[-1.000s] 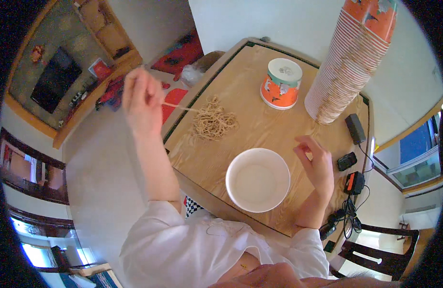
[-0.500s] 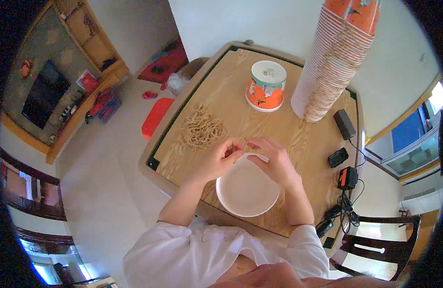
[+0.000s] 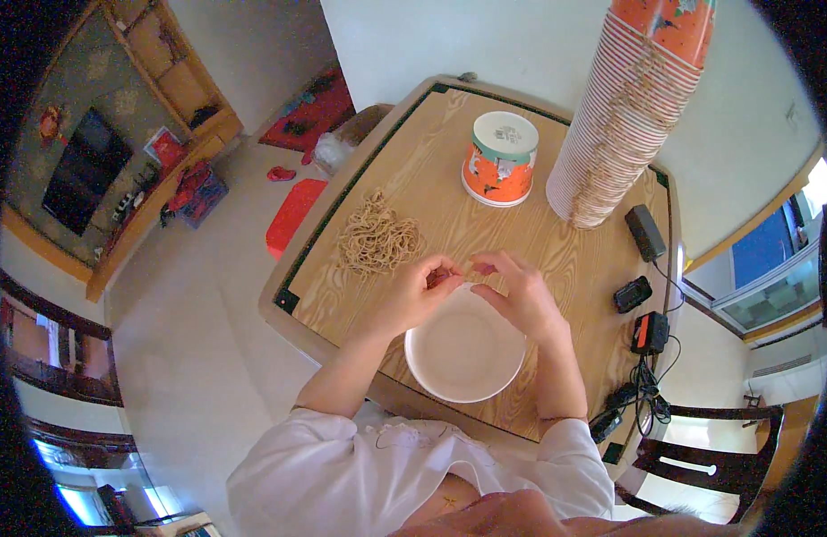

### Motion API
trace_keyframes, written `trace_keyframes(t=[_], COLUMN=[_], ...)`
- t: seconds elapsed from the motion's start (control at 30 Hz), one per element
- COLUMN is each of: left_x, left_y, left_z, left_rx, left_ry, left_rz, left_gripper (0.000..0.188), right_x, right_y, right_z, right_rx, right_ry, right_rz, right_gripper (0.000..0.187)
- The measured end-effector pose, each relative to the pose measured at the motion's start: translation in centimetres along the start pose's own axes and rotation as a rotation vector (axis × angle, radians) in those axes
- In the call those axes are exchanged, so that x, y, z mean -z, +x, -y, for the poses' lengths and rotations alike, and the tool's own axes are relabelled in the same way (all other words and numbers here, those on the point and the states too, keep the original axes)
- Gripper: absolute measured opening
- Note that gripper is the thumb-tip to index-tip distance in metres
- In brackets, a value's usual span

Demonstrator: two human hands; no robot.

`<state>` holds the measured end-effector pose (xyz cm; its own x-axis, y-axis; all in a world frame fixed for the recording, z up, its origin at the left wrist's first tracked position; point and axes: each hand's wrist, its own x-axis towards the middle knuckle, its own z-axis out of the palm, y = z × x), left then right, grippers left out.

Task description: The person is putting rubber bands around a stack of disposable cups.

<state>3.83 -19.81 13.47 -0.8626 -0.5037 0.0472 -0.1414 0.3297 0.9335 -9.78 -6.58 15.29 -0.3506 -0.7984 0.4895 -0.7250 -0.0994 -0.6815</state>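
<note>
A white round paper tub (image 3: 465, 358) stands mouth up at the table's near edge, between my forearms. Over its far rim my left hand (image 3: 427, 285) has its thumb and fingers pinched together; anything inside the pinch is too small to make out. Close beside it, my right hand (image 3: 523, 294) curves over the rim, thumb and fingers apart, with nothing visible in it. Left of the hands lies a tangled heap of thin tan bands (image 3: 378, 237). Farther back, an orange and green paper tub (image 3: 500, 170) sits upside down.
A tall leaning stack of nested paper tubs (image 3: 624, 116), tan bands along its side, stands at the back right of the wooden table (image 3: 342, 309). Black adapters (image 3: 644, 233) and tangled cables (image 3: 646, 389) lie along the right edge. A dark chair (image 3: 709, 456) is at lower right.
My right hand has shifted slightly right, widening the gap between the hands and between its thumb and fingers. The left hand stays pinched and the tub stays put.
</note>
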Motion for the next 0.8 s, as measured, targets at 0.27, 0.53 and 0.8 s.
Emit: trace_keyframes(t=[0.27, 0.53, 0.8], left_x=[-0.2, -1.1, -1.6], left_y=[-0.1, 0.2, 0.4], left_z=[-0.8, -0.1, -0.1], left_rx=[-0.010, -0.070, -0.063], left_ry=[0.026, -0.045, -0.074], left_rz=[-0.008, -0.066, -0.073], left_gripper=[0.009, 0.007, 0.007], right_x=[0.5, 0.3, 1.0], right_y=[0.0, -0.2, 0.1], right_z=[-0.7, -1.0, -1.4], right_rx=[0.011, -0.022, 0.096], right_ry=[-0.018, 0.038, -0.053], right_rz=[0.128, 0.110, 0.167], right_gripper=[0.011, 0.011, 0.011])
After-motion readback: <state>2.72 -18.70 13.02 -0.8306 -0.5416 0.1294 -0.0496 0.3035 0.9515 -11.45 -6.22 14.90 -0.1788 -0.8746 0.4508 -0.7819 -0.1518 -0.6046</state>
